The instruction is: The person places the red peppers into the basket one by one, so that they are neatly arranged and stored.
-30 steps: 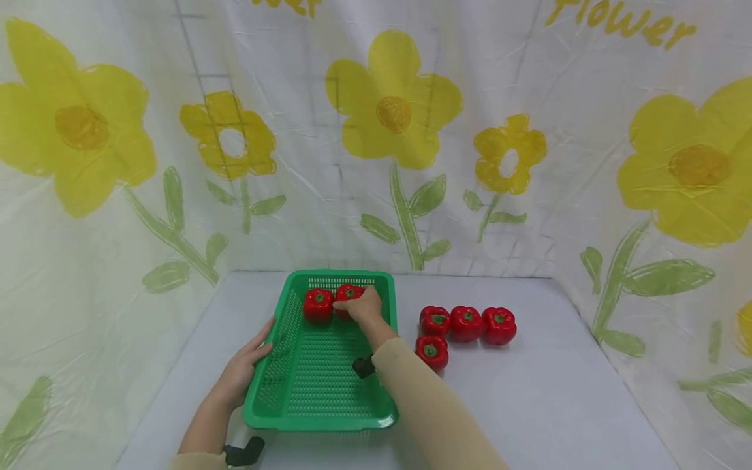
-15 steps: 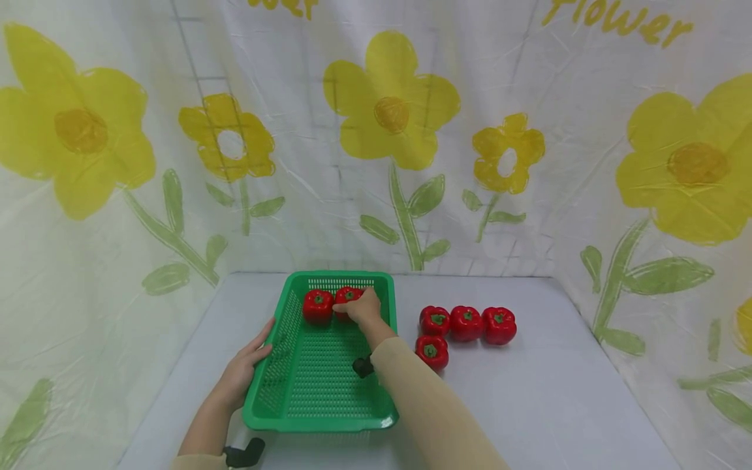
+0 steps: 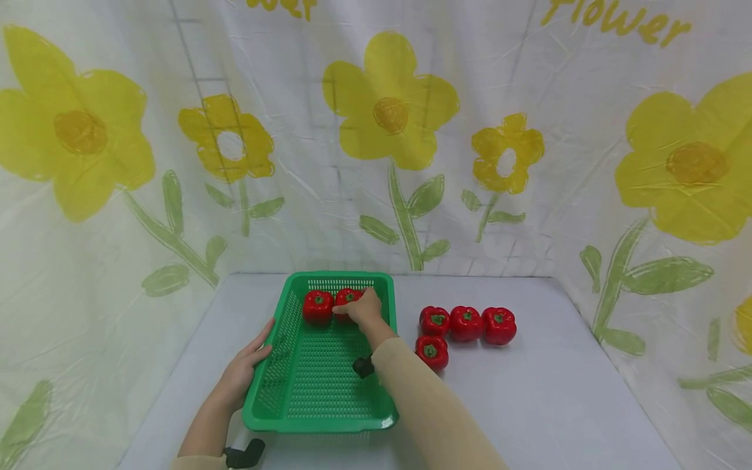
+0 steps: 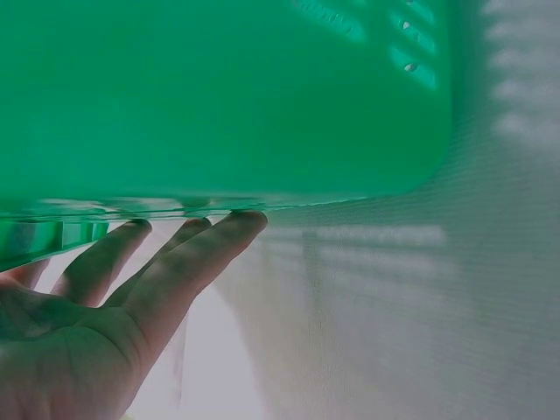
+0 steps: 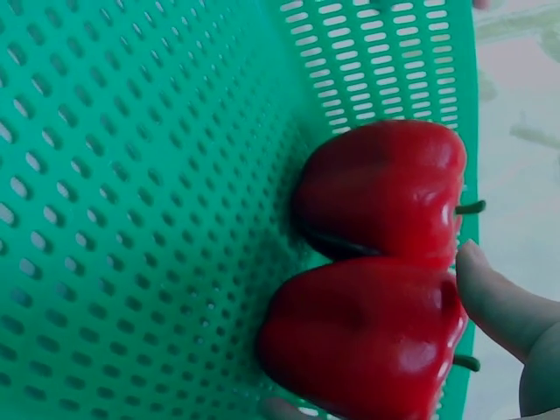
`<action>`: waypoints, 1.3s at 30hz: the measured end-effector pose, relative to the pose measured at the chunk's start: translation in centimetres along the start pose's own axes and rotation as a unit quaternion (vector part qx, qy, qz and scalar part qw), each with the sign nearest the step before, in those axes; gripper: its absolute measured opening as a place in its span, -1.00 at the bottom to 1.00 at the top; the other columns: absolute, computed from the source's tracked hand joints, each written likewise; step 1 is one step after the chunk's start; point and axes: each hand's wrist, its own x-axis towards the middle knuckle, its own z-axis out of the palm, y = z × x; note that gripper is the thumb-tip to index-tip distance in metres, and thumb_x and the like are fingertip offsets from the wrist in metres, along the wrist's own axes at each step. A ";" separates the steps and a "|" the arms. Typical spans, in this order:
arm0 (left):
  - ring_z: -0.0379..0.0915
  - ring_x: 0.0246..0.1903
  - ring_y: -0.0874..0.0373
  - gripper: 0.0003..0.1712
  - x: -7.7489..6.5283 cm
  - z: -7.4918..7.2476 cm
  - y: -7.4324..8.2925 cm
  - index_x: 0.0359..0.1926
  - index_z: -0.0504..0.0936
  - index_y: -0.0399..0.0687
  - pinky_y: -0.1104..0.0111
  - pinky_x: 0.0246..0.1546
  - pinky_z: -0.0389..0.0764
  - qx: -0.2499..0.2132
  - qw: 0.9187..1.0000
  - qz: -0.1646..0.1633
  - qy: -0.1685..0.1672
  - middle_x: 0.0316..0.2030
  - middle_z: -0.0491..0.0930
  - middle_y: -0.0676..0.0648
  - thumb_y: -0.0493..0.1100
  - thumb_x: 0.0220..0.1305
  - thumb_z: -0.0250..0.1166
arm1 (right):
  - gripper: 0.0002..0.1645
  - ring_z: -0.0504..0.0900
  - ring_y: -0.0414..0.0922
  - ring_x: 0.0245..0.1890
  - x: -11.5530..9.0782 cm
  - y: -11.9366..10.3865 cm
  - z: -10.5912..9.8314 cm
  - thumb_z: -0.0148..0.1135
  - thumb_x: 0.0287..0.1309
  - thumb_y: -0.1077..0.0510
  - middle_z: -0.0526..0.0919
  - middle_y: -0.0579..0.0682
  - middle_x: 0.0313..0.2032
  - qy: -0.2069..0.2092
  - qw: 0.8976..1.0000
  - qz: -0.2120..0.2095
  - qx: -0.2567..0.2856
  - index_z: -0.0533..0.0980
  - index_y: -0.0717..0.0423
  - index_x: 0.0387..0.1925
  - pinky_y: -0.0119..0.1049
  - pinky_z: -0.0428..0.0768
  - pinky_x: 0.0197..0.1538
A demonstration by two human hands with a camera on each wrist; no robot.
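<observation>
Two red bell peppers stand side by side at the far end of a green perforated plastic basket (image 3: 320, 424). My right hand (image 3: 365, 309) reaches in and holds the right-hand bell pepper (image 5: 359, 337). In the right wrist view its thumb lies at the stem end and one fingertip shows at the far side; the other fingers are hidden. The neighbouring bell pepper (image 3: 318, 308) sits against the held one. Along the basket's left outer side, my left hand (image 3: 237, 373) touches the wall with extended fingers. The left wrist view shows those fingertips (image 4: 249, 223) at the basket's edge.
Several more red bell peppers lie on the white table (image 3: 546, 391) right of the basket: a row ending in a pepper (image 3: 499, 326), and a nearer pepper (image 3: 431, 353) beside my right forearm. A white curtain (image 3: 305, 222) painted with yellow flowers hangs behind the table.
</observation>
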 end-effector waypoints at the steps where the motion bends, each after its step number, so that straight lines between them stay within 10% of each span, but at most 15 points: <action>1: -0.47 0.59 -0.16 -0.38 0.0 0.0 0.0 0.61 -0.14 0.47 -0.12 0.45 0.11 0.000 1.000 0.000 -0.002 0.62 -0.35 0.07 0.01 0.66 -0.26 | 0.13 0.44 0.15 0.31 0.0 0.0 -0.1 0.67 -0.12 0.11 0.44 0.25 0.32 0.002 1.000 0.000 0.003 0.23 0.29 0.42 0.03 0.58 0.24; 39: -0.39 0.59 -0.20 -0.39 0.1 -0.1 -0.1 0.59 -0.12 0.56 -0.02 0.36 0.37 0.007 1.000 -0.018 0.006 0.62 -0.34 0.07 0.07 0.65 -0.23 | 0.07 0.36 0.19 0.39 -6.1 -4.4 -7.0 0.58 0.03 -0.05 0.33 0.14 0.42 -0.076 0.984 -0.107 0.120 0.21 -0.04 0.49 0.12 0.51 0.29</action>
